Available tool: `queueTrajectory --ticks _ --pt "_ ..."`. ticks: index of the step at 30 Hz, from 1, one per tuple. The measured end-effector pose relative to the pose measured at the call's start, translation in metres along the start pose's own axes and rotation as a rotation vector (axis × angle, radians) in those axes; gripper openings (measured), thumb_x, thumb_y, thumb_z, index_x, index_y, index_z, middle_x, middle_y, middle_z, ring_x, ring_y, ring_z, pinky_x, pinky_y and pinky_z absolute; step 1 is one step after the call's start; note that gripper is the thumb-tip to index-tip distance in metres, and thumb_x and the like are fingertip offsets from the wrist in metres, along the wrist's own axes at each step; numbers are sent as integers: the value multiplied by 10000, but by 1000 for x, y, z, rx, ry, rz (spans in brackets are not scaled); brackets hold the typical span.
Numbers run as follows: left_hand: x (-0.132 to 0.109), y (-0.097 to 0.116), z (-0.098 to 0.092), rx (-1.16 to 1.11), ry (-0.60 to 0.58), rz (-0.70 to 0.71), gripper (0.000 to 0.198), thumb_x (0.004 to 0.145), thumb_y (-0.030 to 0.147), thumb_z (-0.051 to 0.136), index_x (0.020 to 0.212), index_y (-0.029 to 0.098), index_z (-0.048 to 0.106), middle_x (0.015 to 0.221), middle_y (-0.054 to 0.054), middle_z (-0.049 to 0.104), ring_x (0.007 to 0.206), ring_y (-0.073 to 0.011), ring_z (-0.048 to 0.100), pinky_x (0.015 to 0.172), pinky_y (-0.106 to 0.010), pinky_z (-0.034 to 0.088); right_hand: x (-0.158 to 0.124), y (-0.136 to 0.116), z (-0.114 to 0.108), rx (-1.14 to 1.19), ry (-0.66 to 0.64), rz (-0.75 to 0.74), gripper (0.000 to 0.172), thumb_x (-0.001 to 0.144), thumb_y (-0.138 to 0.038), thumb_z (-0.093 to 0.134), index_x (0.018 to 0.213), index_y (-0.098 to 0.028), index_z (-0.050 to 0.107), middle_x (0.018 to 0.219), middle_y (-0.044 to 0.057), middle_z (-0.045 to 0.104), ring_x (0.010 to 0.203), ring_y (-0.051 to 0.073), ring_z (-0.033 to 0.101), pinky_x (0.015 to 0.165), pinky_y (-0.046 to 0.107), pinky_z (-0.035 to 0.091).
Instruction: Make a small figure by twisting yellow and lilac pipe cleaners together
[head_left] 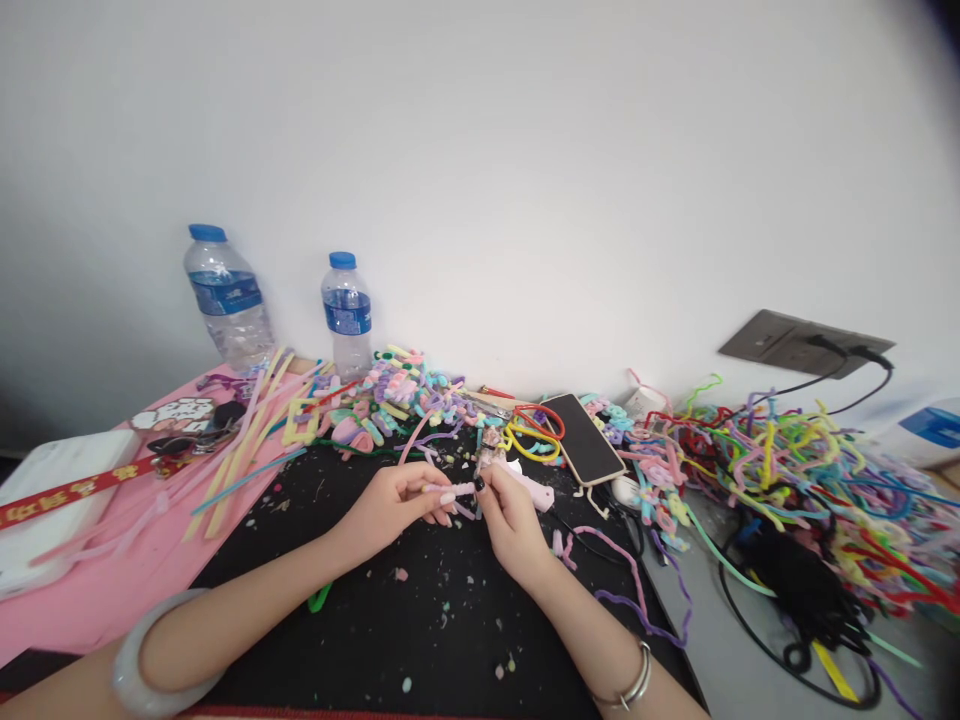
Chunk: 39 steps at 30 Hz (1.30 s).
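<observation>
Over the black mat (420,620), my left hand (409,505) is closed in a pinch on a pale pink and lilac pipe cleaner (463,490). My right hand (514,525) pinches the other end of it, thumb and fingers pressed together. Part of the piece is hidden by the fingers. Just beyond my right hand lies a flat pink tool (538,493) with a hole at its end, partly covered by that hand. Loops of red and yellow, perhaps handles (541,450), lie behind it. A phone (585,440) lies face up to the right.
Heaped pipe-cleaner pieces (405,390) line the wall. A large tangle of pipe cleaners (780,460) fills the right side, near a socket with plugged cables (806,345). Two water bottles (349,315) stand at back left. Long strips (247,440) lie over a pink cloth (161,545).
</observation>
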<state>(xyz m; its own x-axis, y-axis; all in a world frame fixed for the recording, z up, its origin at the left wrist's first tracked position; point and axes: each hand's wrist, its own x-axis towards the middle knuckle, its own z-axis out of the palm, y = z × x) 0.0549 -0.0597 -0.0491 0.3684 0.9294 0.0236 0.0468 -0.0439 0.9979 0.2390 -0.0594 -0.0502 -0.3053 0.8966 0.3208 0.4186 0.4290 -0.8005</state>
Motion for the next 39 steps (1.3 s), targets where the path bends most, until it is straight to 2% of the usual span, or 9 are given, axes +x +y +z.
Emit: queueTrajectory --ticks 6,11,18,22,28,33,39 --pt "2 0 -2 -138 38 -40 294 861 402 484 933 128 560 755 -54 670 641 -174 667 612 -286 522 0 2 0 19 89 34 217 901 -248 345 691 -210 381 653 -25 385 610 136 364 566 263 305" --pt "4 -2 -4 -202 79 -64 353 875 460 427 915 125 531 731 -65 657 597 -173 654 573 -284 509 0 4 -1 35 129 43 216 896 -254 344 685 -212 371 639 -26 377 594 133 345 546 263 299" --pt "1 0 -2 -47 -47 -4 249 843 385 508 844 142 564 703 -26 639 566 -142 628 573 -267 509 -1 2 0 -43 40 -20 203 900 -231 348 698 -210 361 654 -25 384 614 137 373 572 267 301" --pt "0 0 0 82 -66 5 183 810 323 558 775 146 589 665 -7 636 557 -129 618 566 -240 495 -2 -1 1 -67 -11 -41 187 895 -205 343 710 -210 369 656 -24 400 613 137 387 575 264 306" --pt "1 3 0 86 -56 0 191 818 334 540 789 150 582 691 -9 640 562 -131 619 569 -244 502 1 2 1 -80 68 -28 213 885 -213 350 672 -214 344 626 -32 365 590 135 363 549 261 285" --pt "1 7 -1 55 -9 -6 266 853 364 481 717 151 565 619 1 610 534 -128 601 558 -246 489 1 4 0 -67 75 0 215 888 -234 368 674 -211 369 624 -31 375 589 135 360 554 261 283" --pt "6 0 -12 35 159 45 300 851 370 490 635 162 508 550 20 566 492 -115 544 525 -234 453 2 3 -5 -39 194 71 262 897 -272 356 642 -213 347 609 -39 339 563 127 323 540 259 266"
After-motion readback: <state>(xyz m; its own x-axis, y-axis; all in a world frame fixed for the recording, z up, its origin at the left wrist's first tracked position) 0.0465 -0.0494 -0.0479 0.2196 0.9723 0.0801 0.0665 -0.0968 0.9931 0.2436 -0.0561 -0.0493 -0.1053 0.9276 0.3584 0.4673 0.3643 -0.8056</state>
